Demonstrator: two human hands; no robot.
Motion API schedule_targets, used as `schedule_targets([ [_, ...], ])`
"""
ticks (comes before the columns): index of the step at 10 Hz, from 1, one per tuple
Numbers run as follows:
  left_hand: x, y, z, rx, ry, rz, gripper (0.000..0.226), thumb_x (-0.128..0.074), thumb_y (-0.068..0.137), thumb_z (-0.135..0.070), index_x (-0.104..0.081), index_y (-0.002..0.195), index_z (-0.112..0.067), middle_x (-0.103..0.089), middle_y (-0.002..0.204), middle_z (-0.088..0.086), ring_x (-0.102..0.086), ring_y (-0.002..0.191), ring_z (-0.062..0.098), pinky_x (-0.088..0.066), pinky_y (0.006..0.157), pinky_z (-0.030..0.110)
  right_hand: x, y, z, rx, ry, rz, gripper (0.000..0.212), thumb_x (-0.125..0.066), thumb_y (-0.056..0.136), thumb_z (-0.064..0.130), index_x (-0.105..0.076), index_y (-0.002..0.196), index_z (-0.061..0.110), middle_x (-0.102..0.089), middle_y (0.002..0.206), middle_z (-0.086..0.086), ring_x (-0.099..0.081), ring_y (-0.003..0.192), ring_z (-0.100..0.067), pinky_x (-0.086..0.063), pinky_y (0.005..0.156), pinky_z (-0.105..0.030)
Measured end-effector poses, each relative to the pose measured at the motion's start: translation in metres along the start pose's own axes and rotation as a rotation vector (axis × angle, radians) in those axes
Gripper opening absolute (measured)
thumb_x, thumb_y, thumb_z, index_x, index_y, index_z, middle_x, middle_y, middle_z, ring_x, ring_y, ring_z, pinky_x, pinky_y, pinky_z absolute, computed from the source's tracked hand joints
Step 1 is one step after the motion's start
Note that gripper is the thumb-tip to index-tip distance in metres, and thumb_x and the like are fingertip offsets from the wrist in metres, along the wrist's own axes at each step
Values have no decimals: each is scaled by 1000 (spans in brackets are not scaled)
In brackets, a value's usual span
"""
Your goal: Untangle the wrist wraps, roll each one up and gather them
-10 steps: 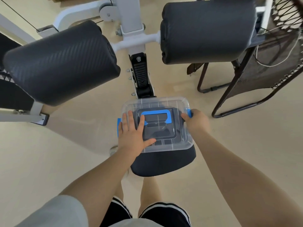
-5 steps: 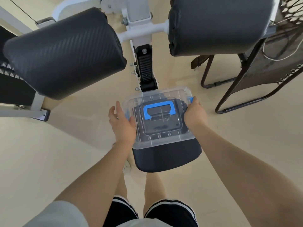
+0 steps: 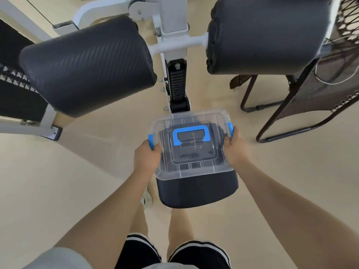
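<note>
Clear lidded box (image 3: 191,167) on black bench pad (image 3: 196,191); both hands' fingers grasping blue latches.

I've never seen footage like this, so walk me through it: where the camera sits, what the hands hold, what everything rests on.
The single view comes from a camera on a person's head, looking down past their arms. The clear plastic box, with its lid and blue handle, sits on the dark padded seat of a gym machine. The left hand has its grip on the left blue latch; the right hand curls over the right blue latch. Dark things show inside, too unclear to name. Two black roller pads are beyond, and a folding chair stands at right.
</note>
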State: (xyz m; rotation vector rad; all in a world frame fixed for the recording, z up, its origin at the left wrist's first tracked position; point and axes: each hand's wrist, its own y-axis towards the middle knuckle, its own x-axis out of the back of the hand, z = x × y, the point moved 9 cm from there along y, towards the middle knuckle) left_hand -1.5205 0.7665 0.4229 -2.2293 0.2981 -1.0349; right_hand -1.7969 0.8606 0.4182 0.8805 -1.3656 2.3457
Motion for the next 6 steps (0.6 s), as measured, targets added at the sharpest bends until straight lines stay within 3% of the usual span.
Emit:
schedule_targets([
  [2, 1, -4, -5, -63, 161, -47, 20, -36, 99, -19, -44, 91, -3, -47, 73, 7, -46, 68, 27, -33, 60, 32, 4, 0, 4, 69, 13, -33, 53, -28, 101, 33, -10, 151, 29, -57, 115, -11, -58, 85, -25, -48, 71, -36],
  [3, 0, -5, 4, 16, 187, -47, 27, -31, 100, -19, -46, 108, 2, -50, 82, 11, -47, 74, 28, -35, 63, 34, 4, 4, 15, 110, -39, -6, 52, -28, 102, 31, -11, 151, 27, -57, 114, -11, -54, 83, -24, -41, 69, -31],
  [4, -4, -2, 8, 55, 217, 61, 37, -29, 101, -22, -35, 130, 1, -56, 107, 18, -52, 88, 32, -38, 72, 37, 3, 5, 28, 131, -214, 44, 55, -28, 103, 22, -5, 152, 18, -49, 131, -17, -55, 98, -33, -39, 74, -32],
  [5, 2, -5, 6, -23, 289, 157, 59, -32, 101, -30, -9, 149, -4, -37, 145, 20, -45, 123, 37, -40, 98, 43, 6, -7, 35, 167, -422, 79, 58, -31, 101, 19, -3, 150, 7, -21, 153, -15, -43, 124, -36, -40, 96, -41],
  [6, 24, -29, -18, -205, 363, 138, 64, -36, 100, -33, -5, 151, -10, -23, 154, 11, -33, 135, 30, -31, 109, 41, 18, -39, 56, 284, -460, 35, 60, -36, 100, 24, -7, 150, 9, -22, 153, -12, -37, 129, -35, -37, 104, -46],
])
